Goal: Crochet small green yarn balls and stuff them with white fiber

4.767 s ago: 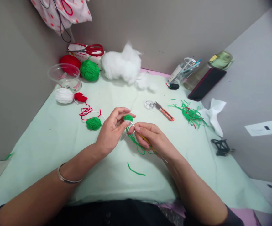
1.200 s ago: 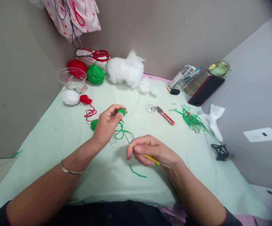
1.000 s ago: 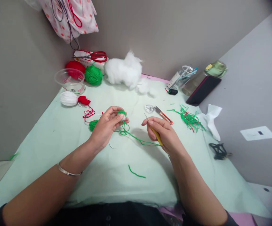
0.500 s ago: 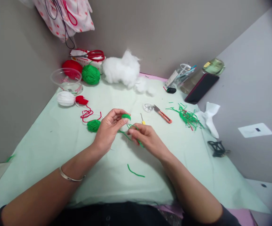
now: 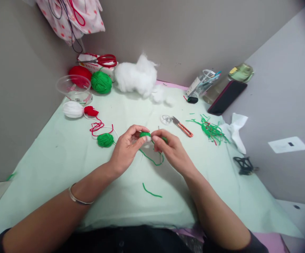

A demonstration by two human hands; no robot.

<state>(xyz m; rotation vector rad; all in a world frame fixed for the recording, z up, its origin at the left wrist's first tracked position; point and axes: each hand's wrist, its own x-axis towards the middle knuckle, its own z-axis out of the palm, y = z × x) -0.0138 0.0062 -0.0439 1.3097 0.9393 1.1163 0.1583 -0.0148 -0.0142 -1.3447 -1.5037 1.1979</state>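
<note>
Between thumb and fingers my left hand [image 5: 127,149] pinches a small green crocheted piece [image 5: 144,134] with some white at its lower edge. My right hand [image 5: 169,149] is closed at the piece's right side, with green yarn at its fingers. A strand of green yarn [image 5: 152,161] loops below both hands. Left of my left hand lies a small green yarn ball [image 5: 105,140]. A cut piece of green yarn [image 5: 151,191] rests nearer to me. Just behind my right fingers, a thin metal shaft shows in part.
Orange snips [image 5: 182,127] and green yarn scraps [image 5: 212,131] lie to the right, near a leaning phone [image 5: 227,97]. At the back are white stuffing [image 5: 136,77], a large green ball [image 5: 101,82], red scissors [image 5: 107,60] and a clear tub [image 5: 73,86].
My right hand has moved up and left to the green piece. My left hand has shifted slightly right with it. The yarn now hangs in a wider loop.
</note>
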